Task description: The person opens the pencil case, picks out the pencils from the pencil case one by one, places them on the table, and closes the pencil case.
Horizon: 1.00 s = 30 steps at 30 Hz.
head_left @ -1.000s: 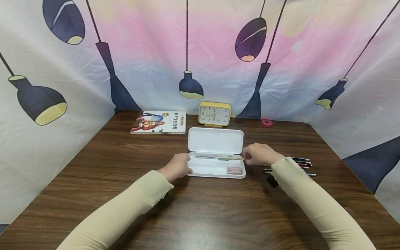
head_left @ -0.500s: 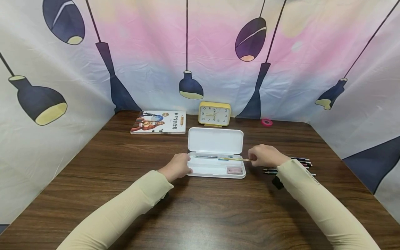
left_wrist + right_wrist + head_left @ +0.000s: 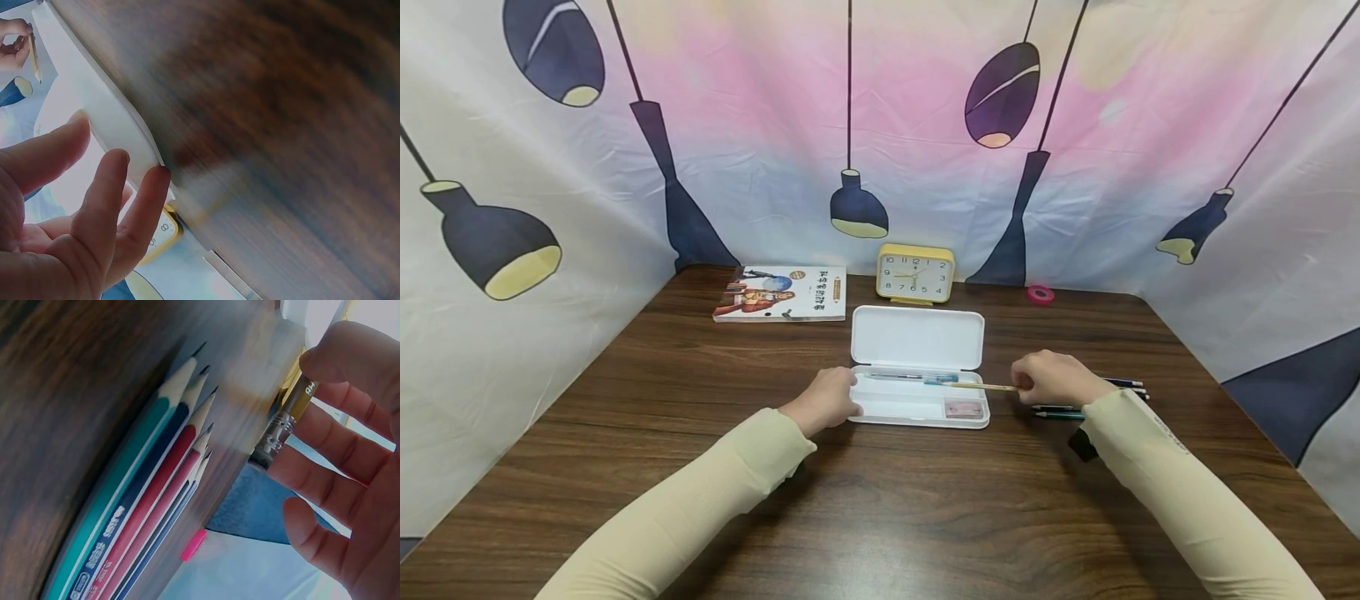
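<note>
A white pencil case [image 3: 895, 408] lies with its lid raised in the head view. It holds a clear pen with a blue end [image 3: 910, 377] and a small pink block [image 3: 962, 409]. My left hand [image 3: 823, 402] touches the case's left end, thumb and fingertips spread along its wall in the left wrist view. To the right of the case, my right hand [image 3: 1051, 379] pinches a yellow pencil [image 3: 303, 394] near its black eraser end. The pencil's other end overlaps the case in the head view. Several sharpened pencils [image 3: 131, 506] lie side by side below that hand.
Behind the case stands a yellow alarm clock [image 3: 916, 273], with a white illustrated book [image 3: 782, 293] to its left. A pink tape ring [image 3: 1041, 293] lies at the back right. A lamp-patterned cloth [image 3: 760, 125] hangs behind the wooden table [image 3: 887, 517].
My right hand has moved right, away from the case, drawing the yellow pencil along with it. More of the pencil now extends past the case's right edge. My left hand has stayed put.
</note>
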Motion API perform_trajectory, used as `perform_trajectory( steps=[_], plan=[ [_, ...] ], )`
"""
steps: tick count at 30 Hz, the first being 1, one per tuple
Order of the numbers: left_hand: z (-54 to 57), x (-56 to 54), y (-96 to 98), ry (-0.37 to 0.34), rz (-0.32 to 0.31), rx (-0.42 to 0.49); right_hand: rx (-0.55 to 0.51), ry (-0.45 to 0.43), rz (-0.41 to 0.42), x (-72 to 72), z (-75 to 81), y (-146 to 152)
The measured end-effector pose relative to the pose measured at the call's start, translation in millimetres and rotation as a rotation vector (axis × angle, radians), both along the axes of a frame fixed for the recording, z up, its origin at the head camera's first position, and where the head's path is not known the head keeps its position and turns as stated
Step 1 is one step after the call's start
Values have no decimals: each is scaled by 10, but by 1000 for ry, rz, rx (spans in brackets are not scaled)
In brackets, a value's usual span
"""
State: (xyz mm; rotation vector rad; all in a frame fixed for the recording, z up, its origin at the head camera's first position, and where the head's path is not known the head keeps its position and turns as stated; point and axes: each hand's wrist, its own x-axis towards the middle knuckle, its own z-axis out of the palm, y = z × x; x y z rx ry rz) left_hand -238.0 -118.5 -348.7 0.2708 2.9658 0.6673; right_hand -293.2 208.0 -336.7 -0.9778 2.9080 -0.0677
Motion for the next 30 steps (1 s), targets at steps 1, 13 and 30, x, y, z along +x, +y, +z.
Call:
perform_trajectory(
  steps=[1, 13, 30],
  plan=[
    [1, 1, 2, -1, 1, 0, 0, 0, -4, 3, -3, 11],
    [17, 3, 16, -24, 13, 1, -3, 8, -18, 64, -31, 175],
    [29, 14, 25, -40, 23, -6, -18, -24, -51, 143, -54, 419]
  ],
)
